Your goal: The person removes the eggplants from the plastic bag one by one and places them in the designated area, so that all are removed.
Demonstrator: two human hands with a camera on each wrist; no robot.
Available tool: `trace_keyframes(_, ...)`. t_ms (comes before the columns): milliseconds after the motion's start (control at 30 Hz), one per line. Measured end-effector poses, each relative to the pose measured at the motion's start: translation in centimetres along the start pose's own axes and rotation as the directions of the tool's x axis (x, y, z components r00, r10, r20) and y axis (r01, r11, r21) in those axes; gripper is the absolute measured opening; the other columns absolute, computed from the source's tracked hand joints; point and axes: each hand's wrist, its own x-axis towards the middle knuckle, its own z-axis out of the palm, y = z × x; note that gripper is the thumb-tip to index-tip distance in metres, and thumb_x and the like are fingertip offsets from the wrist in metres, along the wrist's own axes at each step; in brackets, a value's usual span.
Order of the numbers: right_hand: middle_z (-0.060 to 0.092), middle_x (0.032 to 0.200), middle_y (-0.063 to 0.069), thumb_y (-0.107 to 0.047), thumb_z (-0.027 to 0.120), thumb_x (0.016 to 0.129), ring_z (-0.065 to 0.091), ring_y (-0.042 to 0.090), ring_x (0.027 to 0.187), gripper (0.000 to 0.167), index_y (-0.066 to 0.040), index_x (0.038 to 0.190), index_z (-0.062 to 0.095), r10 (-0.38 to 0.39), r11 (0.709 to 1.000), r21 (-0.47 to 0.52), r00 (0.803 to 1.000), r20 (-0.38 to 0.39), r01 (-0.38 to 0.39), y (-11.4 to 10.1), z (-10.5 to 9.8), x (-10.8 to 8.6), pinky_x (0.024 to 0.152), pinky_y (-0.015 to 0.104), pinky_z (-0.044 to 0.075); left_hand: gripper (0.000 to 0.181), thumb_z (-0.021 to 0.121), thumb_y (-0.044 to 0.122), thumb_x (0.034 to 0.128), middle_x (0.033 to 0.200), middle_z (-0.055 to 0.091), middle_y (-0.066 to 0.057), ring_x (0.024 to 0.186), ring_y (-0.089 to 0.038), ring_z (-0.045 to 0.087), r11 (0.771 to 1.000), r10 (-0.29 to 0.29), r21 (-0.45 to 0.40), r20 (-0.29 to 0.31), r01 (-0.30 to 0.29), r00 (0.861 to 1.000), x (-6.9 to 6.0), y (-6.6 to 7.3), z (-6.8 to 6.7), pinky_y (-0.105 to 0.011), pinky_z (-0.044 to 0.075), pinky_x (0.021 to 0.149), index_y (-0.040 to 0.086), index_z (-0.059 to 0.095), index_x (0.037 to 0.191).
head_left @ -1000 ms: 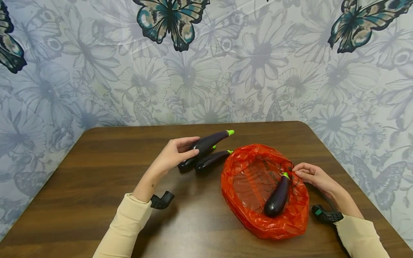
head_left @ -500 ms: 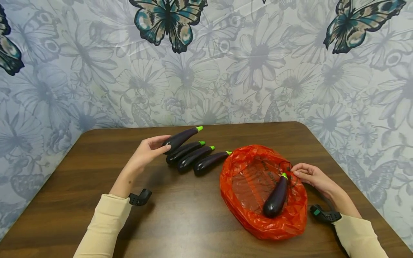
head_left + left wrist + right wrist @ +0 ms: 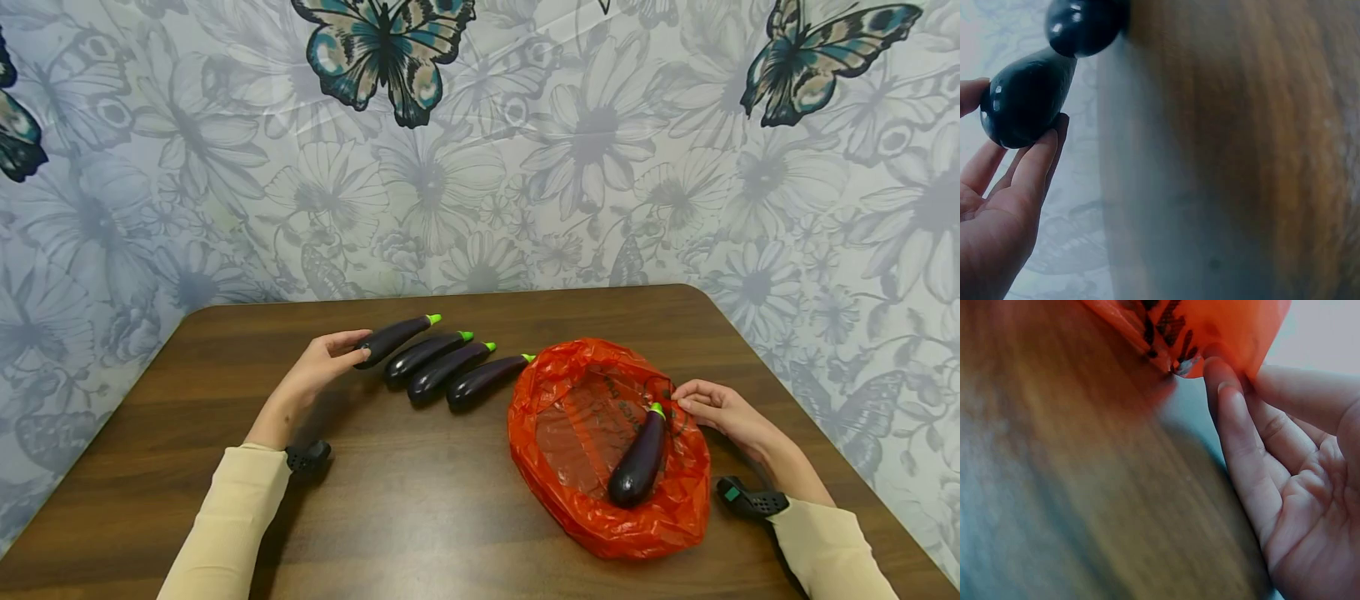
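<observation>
Glossy eggplant [image 3: 395, 340] could slip
I fear the left hand [image 3: 318, 367] losing its pinch; the right hand [image 3: 716, 408] pinches the red plastic bag [image 3: 600, 533] at its two o'clock.

Left arm [image 3: 225, 521] comes in from lower left, angled up and forward, pale yellow sleeve to the wrist. Left hand [image 3: 318, 367] in a grip, thumb on near side, set apart from the fingers [image 3: 1035, 165]. Right arm [image 3: 832, 537] angles in from lower right, same sleeve. Right hand [image 3: 731, 417] pinches, thumb against fingertips [image 3: 1234, 403], palm showing to wrist camera. Hands well apart.
</observation>
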Motion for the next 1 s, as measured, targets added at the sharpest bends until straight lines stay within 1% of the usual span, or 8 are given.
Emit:
trace_keyframes(167,0.067,0.097,0.0,-0.004,0.045,0.099,0.064,0.016,0.089,0.017,-0.007,0.106,0.06,0.002,1.0,-0.004,1.0,-0.005,-0.002,0.0,0.1,0.0,0.076,0.027,0.05,0.053,0.059,0.017,0.0937,0.141,0.036,-0.023,0.128,-0.036,0.034,0.999,0.035,0.008,0.027,-0.035,0.999,0.6,-0.7,-0.1,-0.051,0.026,0.103,-0.004,0.041,0.138)
trace_keyframes(200,0.066,0.097,-0.001,-0.004,0.045,0.099,0.064,0.016,0.09,0.016,-0.007,0.107,0.059,0.003,1.0,-0.007,1.0,-0.004,-0.003,0.0,0.1,-0.1,0.077,0.027,0.05,0.052,0.058,0.014,0.0939,0.141,0.036,-0.024,0.128,-0.037,0.032,0.999,0.036,0.008,0.034,-0.036,0.999,0.5,-0.5,-0.1,-0.052,0.024,0.103,-0.006,0.04,0.138)
trace_keyframes(233,0.067,0.097,-0.001,-0.004,0.046,0.099,0.064,0.016,0.09,0.016,-0.007,0.107,0.059,0.005,1.0,-0.007,1.0,-0.005,-0.005,0.0,0.1,-0.1,0.077,0.027,0.05,0.051,0.058,0.013,0.0941,0.141,0.035,-0.025,0.128,-0.037,0.032,0.999,0.039,0.007,0.04,-0.039,0.998,0.6,-0.5,-0.1,-0.052,0.024,0.103,-0.006,0.04,0.138)
trace_keyframes(400,0.066,0.097,-0.001,-0.004,0.045,0.099,0.063,0.015,0.09,0.016,-0.006,0.107,0.059,0.002,1.0,-0.01,1.0,-0.007,-0.002,-0.1,0.3,-0.2,0.077,0.027,0.05,0.051,0.056,0.011,0.095,0.143,0.032,-0.025,0.128,-0.038,0.032,0.999,0.028,-0.024,0.086,-0.026,0.996,1.1,-0.9,-0.3,-0.052,0.029,0.101,-0.006,0.037,0.14)
trace_keyframes(433,0.066,0.097,-0.001,-0.004,0.045,0.099,0.063,0.015,0.09,0.016,-0.005,0.107,0.059,-0.001,1.0,-0.01,1.0,-0.004,0.001,-0.1,0.3,-0.2,0.077,0.026,0.05,0.052,0.056,0.012,0.0951,0.143,0.031,-0.025,0.128,-0.038,0.032,0.999,0.031,-0.032,0.099,-0.028,0.995,1.3,-1.4,-0.4,-0.052,0.03,0.1,-0.005,0.036,0.14)
trace_keyframes(600,0.066,0.097,0.0,-0.003,0.045,0.099,0.064,0.016,0.089,0.016,-0.004,0.107,0.058,0.0,1.0,-0.012,1.0,-0.018,0.0,-0.2,0.5,-0.3,0.076,0.027,0.051,0.056,0.055,0.012,0.0961,0.145,0.027,-0.026,0.127,-0.041,0.033,0.999,0.04,-0.025,0.158,-0.037,0.987,1.5,-1.5,-0.5,-0.055,0.028,0.099,-0.004,0.03,0.143)
trace_keyframes(800,0.066,0.096,0.0,-0.005,0.046,0.099,0.063,0.016,0.088,0.015,-0.003,0.108,0.058,0.014,1.0,-0.01,1.0,-0.021,-0.014,-0.3,0.4,-0.3,0.075,0.027,0.051,0.055,0.055,0.01,0.0953,0.143,0.031,-0.026,0.13,-0.039,0.03,0.997,0.06,0.041,0.168,-0.068,0.984,1.6,-1.3,-0.4,-0.055,0.028,0.1,-0.006,0.031,0.142)
trace_keyframes(1000,0.066,0.096,0.001,-0.005,0.046,0.099,0.063,0.017,0.089,0.015,-0.004,0.107,0.058,0.025,1.0,-0.006,0.999,-0.02,-0.025,-0.3,0.5,-0.5,0.076,0.028,0.051,0.054,0.055,0.009,0.0954,0.143,0.032,-0.025,0.132,-0.038,0.027,0.996,0.067,0.045,0.174,-0.076,0.982,1.7,-1.5,-0.4,-0.054,0.024,0.103,-0.006,0.032,0.142)
